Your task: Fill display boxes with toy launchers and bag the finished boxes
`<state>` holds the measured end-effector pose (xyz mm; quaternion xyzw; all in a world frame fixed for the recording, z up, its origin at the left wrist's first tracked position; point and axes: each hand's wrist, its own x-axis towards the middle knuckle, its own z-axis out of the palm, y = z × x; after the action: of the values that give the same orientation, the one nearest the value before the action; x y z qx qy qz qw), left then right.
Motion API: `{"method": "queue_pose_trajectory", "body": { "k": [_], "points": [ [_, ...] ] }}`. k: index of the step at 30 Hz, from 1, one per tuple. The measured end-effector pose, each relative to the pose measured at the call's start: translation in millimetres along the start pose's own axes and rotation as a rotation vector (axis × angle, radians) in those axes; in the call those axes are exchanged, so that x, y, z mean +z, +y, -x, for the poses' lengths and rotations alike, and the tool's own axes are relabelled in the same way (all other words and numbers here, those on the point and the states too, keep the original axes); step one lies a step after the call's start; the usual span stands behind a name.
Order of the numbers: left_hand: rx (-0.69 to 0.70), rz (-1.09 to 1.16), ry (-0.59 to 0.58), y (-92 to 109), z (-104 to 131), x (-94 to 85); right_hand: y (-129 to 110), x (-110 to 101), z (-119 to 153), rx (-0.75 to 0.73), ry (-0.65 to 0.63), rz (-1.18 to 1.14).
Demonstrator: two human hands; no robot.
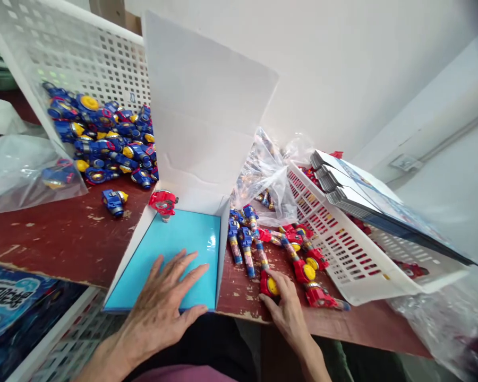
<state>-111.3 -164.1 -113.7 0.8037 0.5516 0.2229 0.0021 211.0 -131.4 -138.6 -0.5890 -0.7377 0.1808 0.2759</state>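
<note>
My left hand (165,294) lies with its fingers spread over the bright blue bottom (189,231) of an open white cardboard box (223,239). The box's lid (207,101) stands upright at the back. In the box's far left corner sits a red toy (164,203) with a short tube below it. My right hand (287,307), thumb and fingers closed, grips a red toy (267,284) with a yellow disc and a printed tube, at the table's front edge. Beside it lie several blue toys (245,237) and red toys (304,270) with similar tubes.
A white basket (127,58) at left is tipped over many blue toys (115,138). One blue toy (114,201) lies apart. At right, a white basket (342,249) holds red toys and carries a stack of flat printed boxes (382,199). Clear plastic bags (269,175) lie behind.
</note>
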Motion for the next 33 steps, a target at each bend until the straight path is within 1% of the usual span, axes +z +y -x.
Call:
{"method": "queue_pose_trajectory", "body": {
  "k": [1,3,4,5,6,8,10,11,12,14,17,19,21,23,24,25,26,28,30,33],
  "points": [
    [0.031,0.004,0.02,8,-4,0.3,-2,-1,1,0.039,0.045,-0.069],
    [0.079,0.032,0.057,26,-13,-1.0,-15,-15,2,0.149,0.091,-0.214],
    [0.096,0.055,0.08,34,-17,-2.6,-25,-26,3,0.182,0.073,-0.286],
    [0.116,0.082,0.108,42,-22,-4.6,-36,-38,3,0.184,0.029,-0.355],
    [0.14,0.108,0.133,49,-26,-6.8,-47,-50,3,0.152,-0.046,-0.421],
    [0.195,0.153,0.169,57,-34,-10.9,-68,-68,1,0.027,-0.263,-0.578],
    [0.228,0.203,0.139,58,-39,-13.6,-86,-73,-6,-0.054,-0.45,-0.75],
    [0.22,0.24,0.097,56,-40,-14.4,-94,-71,-12,-0.056,-0.497,-0.818],
    [0.193,0.281,0.05,52,-40,-14.9,-102,-66,-18,-0.049,-0.509,-0.857],
    [0.092,0.357,-0.016,42,-37,-15.5,-117,-51,-32,-0.038,-0.465,-0.845],
    [-0.066,0.472,-0.017,25,-33,-16.1,-140,-24,-56,-0.092,-0.371,-0.715],
    [-0.146,0.505,0.033,13,-33,-16.5,-152,-10,-75,-0.146,-0.29,-0.664],
    [-0.194,0.431,0.138,-3,-33,-16.0,-161,2,-101,-0.254,-0.139,-0.607],
    [-0.219,0.312,0.241,-19,-31,-13.8,-166,13,-130,-0.435,0.039,-0.506],
    [-0.23,0.266,0.269,-27,-30,-11.9,-168,18,-145,-0.531,0.108,-0.446],
    [-0.243,0.231,0.275,-34,-28,-9.5,-169,25,-159,-0.611,0.144,-0.394],
    [-0.256,0.202,0.269,-40,-26,-6.7,-171,32,-170,-0.671,0.139,-0.353],
    [-0.267,0.152,0.246,-48,-22,-1.1,-173,45,-185,-0.75,0.067,-0.303],
    [-0.264,0.134,0.232,-51,-20,2.9,-175,55,-190,-0.788,-0.033,-0.275],
    [-0.265,0.154,0.247,-51,-19,3.9,-178,56,-188,-0.781,-0.202,-0.313]
  ]
}}
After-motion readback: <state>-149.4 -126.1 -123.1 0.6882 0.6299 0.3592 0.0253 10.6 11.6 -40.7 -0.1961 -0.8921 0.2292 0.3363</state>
